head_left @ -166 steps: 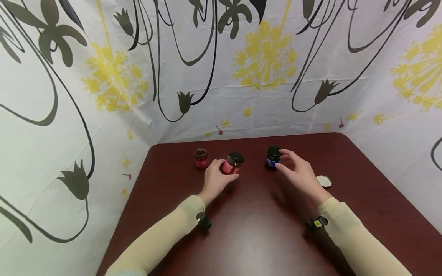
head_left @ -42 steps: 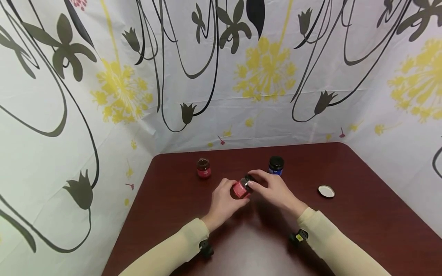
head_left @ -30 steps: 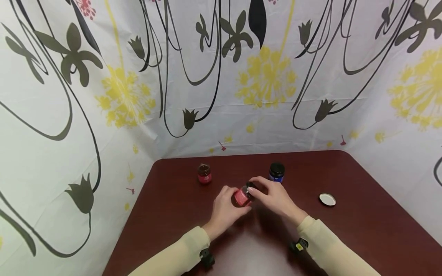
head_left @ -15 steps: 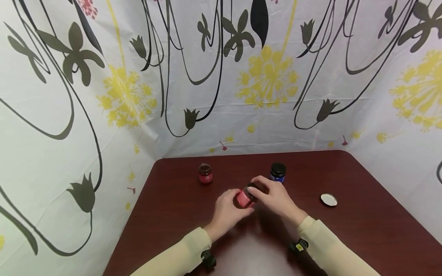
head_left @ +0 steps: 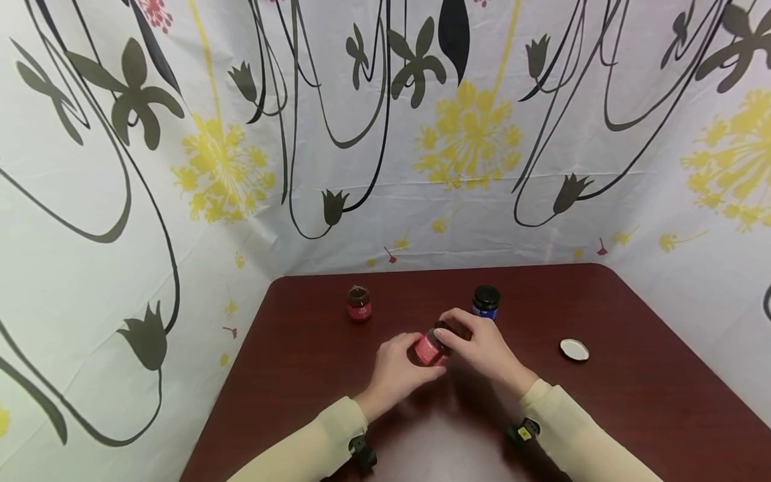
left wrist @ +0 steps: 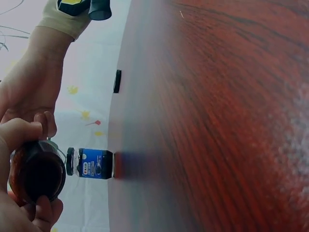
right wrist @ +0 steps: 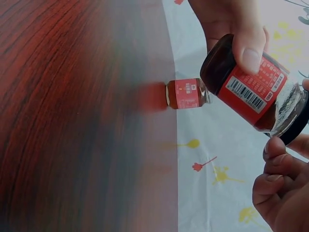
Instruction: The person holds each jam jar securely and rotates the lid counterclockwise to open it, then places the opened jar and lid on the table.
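Note:
My left hand [head_left: 397, 369] grips a red-labelled glass jar [head_left: 428, 350] around its body, holding it tilted above the table. The fingers of my right hand [head_left: 484, 345] pinch the black lid [right wrist: 298, 118] at the jar's mouth. In the right wrist view the barcode on the label [right wrist: 246, 94] faces the camera, and clear wrap or glass shows below the lid. The left wrist view shows the jar's dark base [left wrist: 43, 176] between the left fingers. Whether the lid is loose from the jar I cannot tell.
A second red-labelled jar [head_left: 359, 306], without a lid, stands at the back left of the dark red table [head_left: 301, 375]. A blue-labelled jar [head_left: 485, 301] with a black lid is behind the right hand. One loose lid [head_left: 574, 349] lies white side up at the right.
Since the earliest frame, the left hand has carried the jar right and nearer. The right hand has left the blue jar and taken hold of the held jar's lid. Little differs over the last half second.

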Tool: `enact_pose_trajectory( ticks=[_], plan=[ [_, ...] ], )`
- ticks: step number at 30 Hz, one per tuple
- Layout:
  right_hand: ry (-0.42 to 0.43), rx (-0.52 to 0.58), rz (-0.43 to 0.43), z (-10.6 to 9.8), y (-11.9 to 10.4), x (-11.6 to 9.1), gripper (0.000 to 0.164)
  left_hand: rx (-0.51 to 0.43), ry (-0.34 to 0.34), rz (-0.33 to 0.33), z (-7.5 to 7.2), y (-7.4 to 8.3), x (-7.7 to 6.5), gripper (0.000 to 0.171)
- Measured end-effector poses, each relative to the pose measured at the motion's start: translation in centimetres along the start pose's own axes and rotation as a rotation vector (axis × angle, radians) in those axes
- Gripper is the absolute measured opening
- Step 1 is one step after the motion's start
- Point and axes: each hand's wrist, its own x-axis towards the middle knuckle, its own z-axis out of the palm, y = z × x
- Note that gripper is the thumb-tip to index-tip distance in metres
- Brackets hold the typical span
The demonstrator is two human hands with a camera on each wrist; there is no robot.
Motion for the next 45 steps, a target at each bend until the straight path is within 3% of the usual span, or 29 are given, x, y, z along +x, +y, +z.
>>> enact_pose_trajectory(
  ticks=[17, 26, 31, 45],
  plan=[
    [0.054, 0.182, -0.005, 0.2, 0.0, -0.2, 0.021, -0.079, -0.036, 0.086, -0.3, 0.3, 0.1, 0.045],
    [0.084, 0.276, -0.048, 0.1, 0.1, -0.6, 0.017, -0.106, -0.069, 0.052, -0.6, 1.4, 0.1, 0.046],
    [0.096, 0.338, -0.069, -0.2, 0.0, -0.6, 0.016, -0.094, -0.054, 0.064, -0.7, 2.0, 0.3, 0.049],
    [0.109, 0.379, -0.126, -0.3, 0.3, -0.9, 0.015, -0.149, -0.106, 0.053, -1.0, 2.6, 0.4, 0.05]
  ],
)
